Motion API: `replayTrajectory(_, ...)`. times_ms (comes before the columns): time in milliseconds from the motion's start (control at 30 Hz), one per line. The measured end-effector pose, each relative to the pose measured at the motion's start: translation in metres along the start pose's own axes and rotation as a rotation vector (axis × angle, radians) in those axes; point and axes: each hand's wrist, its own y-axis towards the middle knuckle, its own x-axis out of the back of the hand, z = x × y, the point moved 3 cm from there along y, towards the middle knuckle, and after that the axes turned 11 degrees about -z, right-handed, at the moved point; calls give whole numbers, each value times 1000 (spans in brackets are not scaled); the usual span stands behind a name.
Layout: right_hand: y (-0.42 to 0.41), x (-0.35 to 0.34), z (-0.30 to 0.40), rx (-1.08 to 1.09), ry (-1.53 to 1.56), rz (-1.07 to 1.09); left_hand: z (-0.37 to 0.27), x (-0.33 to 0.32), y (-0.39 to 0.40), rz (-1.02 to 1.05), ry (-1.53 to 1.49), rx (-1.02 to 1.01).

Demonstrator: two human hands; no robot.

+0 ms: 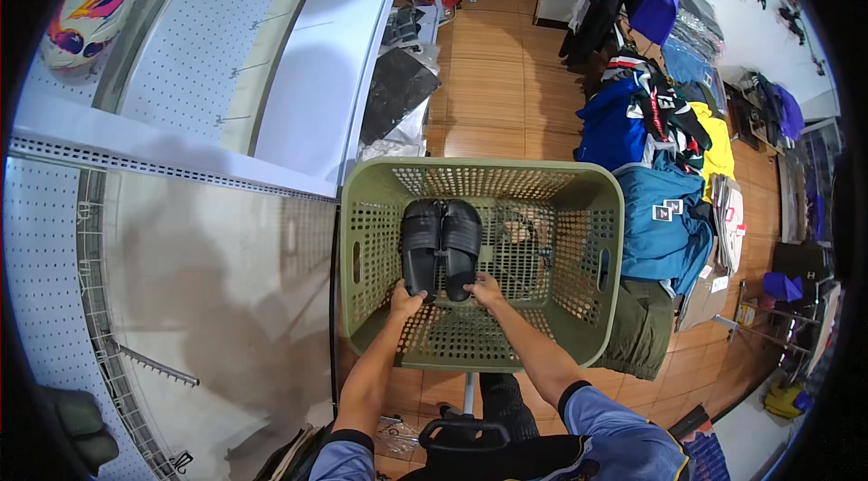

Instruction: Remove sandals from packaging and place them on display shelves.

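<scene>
A pair of black slide sandals (pixel 441 244) is side by side inside a green plastic laundry basket (pixel 481 366) with perforated walls. My left hand (pixel 408 301) grips the heel end of the left slide, thumb on top. At the heel of the right slide, my right hand (pixel 485 291) has the same kind of hold. The toes point away from me, toward the basket's far wall. Both forearms reach in over the near rim. Whether the slides rest on the basket floor or hang just above it, I cannot tell.
White pegboard shelving (pixel 305 74) stands along the left, with a ball (pixel 98 6) on it. Folded clothes, including a teal garment (pixel 661 223) and olive trousers (pixel 637 325), are piled right of the basket. Plastic-wrapped packages (pixel 400 94) lie beyond it, beside the wooden-look floor (pixel 485 81).
</scene>
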Motion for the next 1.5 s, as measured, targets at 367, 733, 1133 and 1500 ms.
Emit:
replayTrajectory(367,24,15,-17,112,-171,-137,-19,-6,-20,128,-303,187)
replayTrajectory(733,-106,68,53,173,22,5,-45,66,-112,-94,-480,-16)
replayTrajectory(1133,-317,64,34,685,130,-19,35,155,-307,-170,-1007,-293)
replayTrajectory(1500,-499,-25,90,1161,192,166,118,301,-436,-531,-1204,-759)
